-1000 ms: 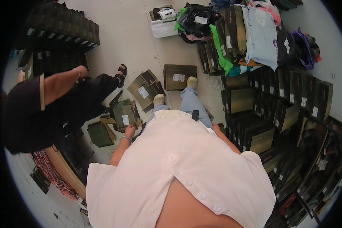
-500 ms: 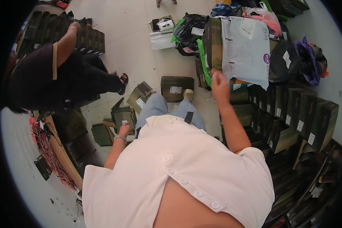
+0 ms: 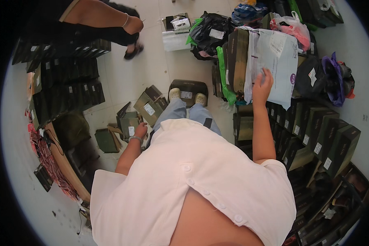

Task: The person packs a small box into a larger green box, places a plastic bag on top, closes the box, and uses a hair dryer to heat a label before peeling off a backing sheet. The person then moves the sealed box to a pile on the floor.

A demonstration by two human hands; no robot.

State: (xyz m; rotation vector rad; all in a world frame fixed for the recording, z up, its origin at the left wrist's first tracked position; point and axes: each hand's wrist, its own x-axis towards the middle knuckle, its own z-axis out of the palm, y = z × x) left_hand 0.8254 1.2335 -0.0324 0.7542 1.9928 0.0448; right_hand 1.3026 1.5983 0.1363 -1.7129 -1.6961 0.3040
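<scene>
My right hand is raised over the front of a white plastic mailer bag. Its fingers are bent but apart, and I see nothing gripped in them. Left of that bag, dark green-brown boxes stand on edge beside a bright green bag. Low on the left, my left hand is closed beside an opened box; what it holds, if anything, is too small to make out. Another labelled box lies tilted just beyond it. A dark box lies at my feet.
A co-worker's arm reaches in at the upper left, above stacked dark boxes. Labelled boxes fill the right side. Black plastic bags and a purple bag lie around the parcels. A wooden table edge runs along the left.
My right hand has moved right, from beside the green bag to in front of the white mailer, its fingers now apart. Both my feet now show at the box. The co-worker has moved up and right.
</scene>
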